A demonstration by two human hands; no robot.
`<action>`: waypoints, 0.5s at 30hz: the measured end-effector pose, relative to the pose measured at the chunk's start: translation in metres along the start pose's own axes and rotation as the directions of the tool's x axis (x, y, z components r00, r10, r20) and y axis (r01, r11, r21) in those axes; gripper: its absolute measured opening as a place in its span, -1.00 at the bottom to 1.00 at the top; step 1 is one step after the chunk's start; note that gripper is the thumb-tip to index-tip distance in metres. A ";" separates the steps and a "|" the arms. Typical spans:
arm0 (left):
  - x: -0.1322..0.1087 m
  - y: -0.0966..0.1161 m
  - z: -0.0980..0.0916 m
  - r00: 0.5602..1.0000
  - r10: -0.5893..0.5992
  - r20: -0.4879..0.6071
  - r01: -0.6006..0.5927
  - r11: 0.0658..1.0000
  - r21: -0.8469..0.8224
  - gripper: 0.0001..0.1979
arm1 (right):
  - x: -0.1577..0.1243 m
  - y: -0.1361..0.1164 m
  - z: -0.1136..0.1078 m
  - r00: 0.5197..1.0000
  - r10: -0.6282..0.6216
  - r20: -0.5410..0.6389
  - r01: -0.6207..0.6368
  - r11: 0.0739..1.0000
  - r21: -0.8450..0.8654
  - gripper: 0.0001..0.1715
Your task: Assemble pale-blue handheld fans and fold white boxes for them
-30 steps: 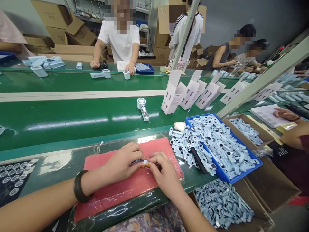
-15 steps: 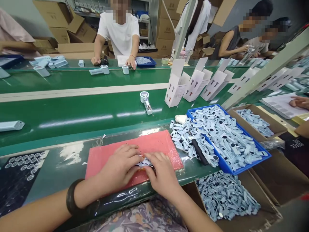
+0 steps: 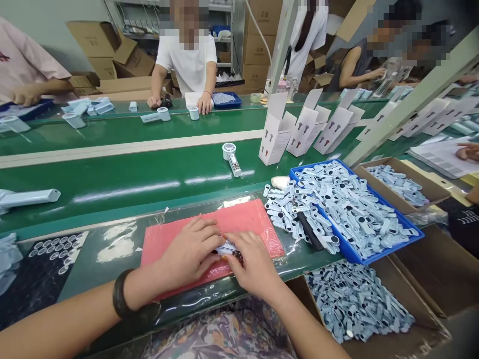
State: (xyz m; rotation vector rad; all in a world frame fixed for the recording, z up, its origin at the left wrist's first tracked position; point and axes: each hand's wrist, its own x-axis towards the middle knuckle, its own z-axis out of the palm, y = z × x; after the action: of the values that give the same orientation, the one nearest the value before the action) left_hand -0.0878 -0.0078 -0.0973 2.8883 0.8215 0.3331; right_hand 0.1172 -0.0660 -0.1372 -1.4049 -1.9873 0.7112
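Note:
On a pink foam mat, my left hand and my right hand meet over a small pale part with dark printing. Fingertips of both hands press round its ends, so most of its shape is hidden. Right of the mat lies a loose pile of light-blue oblong pieces with dark ovals. A black-handled tool rests on that pile.
A blue tray of similar pieces stands right, above a carton of more pieces. A round-headed fan-like unit lies on the green belt. White boxes stand behind. Co-workers sit opposite, one in a white shirt.
The view has shifted slightly. On the belt, the light-blue parts at the left have come further right into view. Both hands stay on the printed part, with a little more of it showing.

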 end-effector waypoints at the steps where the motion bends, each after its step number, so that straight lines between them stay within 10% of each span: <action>1: 0.001 -0.002 -0.002 1.000 0.009 0.010 -0.010 0.999 0.052 -0.80 | -0.002 0.001 -0.002 1.000 -0.016 -0.023 0.017 0.999 0.034 -0.51; 7: 0.039 -0.086 -0.029 0.991 0.087 0.100 -0.112 0.950 0.292 -0.75 | 0.002 0.035 -0.032 0.944 0.063 -0.323 -0.124 0.977 -0.172 -0.62; 15: 0.127 -0.237 -0.035 0.954 -0.299 0.010 0.252 0.822 0.511 -0.48 | 0.090 0.069 -0.077 0.890 0.186 -0.417 -0.423 0.680 -0.599 -0.63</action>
State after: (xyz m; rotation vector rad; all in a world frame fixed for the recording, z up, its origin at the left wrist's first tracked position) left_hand -0.1101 0.2618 -0.0822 3.1356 1.4871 -0.0615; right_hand 0.1932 0.0466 -0.1200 -2.1644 -1.8161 -0.1895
